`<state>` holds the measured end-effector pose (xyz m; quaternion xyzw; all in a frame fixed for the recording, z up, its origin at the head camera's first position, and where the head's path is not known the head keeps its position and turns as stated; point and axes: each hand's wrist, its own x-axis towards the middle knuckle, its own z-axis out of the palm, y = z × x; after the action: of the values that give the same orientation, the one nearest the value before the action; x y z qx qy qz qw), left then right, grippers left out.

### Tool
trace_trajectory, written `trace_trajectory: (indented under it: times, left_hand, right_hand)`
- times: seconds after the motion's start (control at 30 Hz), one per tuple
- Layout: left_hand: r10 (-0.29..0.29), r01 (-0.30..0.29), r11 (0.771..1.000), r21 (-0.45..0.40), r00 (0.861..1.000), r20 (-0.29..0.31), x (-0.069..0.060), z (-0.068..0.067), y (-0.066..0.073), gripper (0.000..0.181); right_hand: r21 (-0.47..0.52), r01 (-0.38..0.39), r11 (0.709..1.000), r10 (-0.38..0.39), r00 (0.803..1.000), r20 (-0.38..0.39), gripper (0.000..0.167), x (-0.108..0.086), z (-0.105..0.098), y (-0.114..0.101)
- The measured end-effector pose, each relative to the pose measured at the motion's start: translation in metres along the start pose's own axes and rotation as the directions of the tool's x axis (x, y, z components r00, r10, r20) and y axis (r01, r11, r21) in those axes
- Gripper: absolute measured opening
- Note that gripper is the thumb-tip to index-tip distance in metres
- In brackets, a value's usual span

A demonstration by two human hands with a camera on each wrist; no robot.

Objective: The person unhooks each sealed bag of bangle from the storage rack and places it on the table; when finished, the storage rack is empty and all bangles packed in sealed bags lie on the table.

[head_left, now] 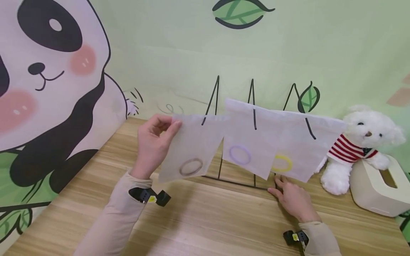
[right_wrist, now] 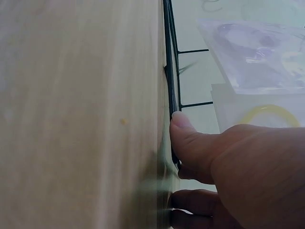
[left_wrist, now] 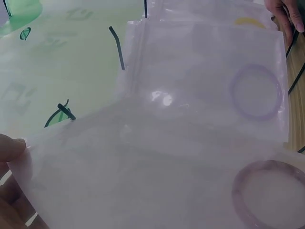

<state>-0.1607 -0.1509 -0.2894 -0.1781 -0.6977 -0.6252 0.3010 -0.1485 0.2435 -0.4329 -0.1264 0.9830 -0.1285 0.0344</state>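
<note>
In the head view, three bags are hung on the prongs of a black wire rack (head_left: 237,182): the brown-ring bag (head_left: 195,145) at left, the purple-ring bag (head_left: 250,135) in the middle, the yellow-ring bag (head_left: 302,142) at right. All three appear to be hooked; only the first is not yet released, its upper corner being pinched by the left hand (head_left: 155,140). The rack's base corner is gripped by the right hand (head_left: 293,197), over the wood-grain table (head_left: 192,220).

In the left wrist view, thin, frosted, lightly creased plastic is shown, pierced by a prong near its top edge; the ring (left_wrist: 239,195) is smooth and round.

In the right wrist view, slim, straight rods are pressed by the thumb.
</note>
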Motion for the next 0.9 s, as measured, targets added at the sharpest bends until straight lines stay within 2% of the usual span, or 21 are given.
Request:
trace_trajectory:
  times: [0.3,0.5,0.9]
  left_hand:
    - [0.003,-0.003,1.000,-0.001,1.000,0.021,-0.006,-0.005,0.005,0.009]
    - [0.024,-0.024,1.000,-0.012,0.999,0.025,-0.009,-0.008,0.007,0.011]
    - [0.009,-0.007,0.998,-0.068,1.000,0.023,-0.019,-0.013,0.017,0.008]
  right_hand:
    - [0.034,-0.035,0.999,0.034,0.999,0.023,0.064,-0.001,0.000,-0.001]
    - [0.038,-0.032,0.999,0.031,0.999,0.024,0.064,-0.002,-0.001,-0.002]
    - [0.024,-0.023,0.999,0.022,1.000,0.015,0.065,-0.001,0.000,-0.001]
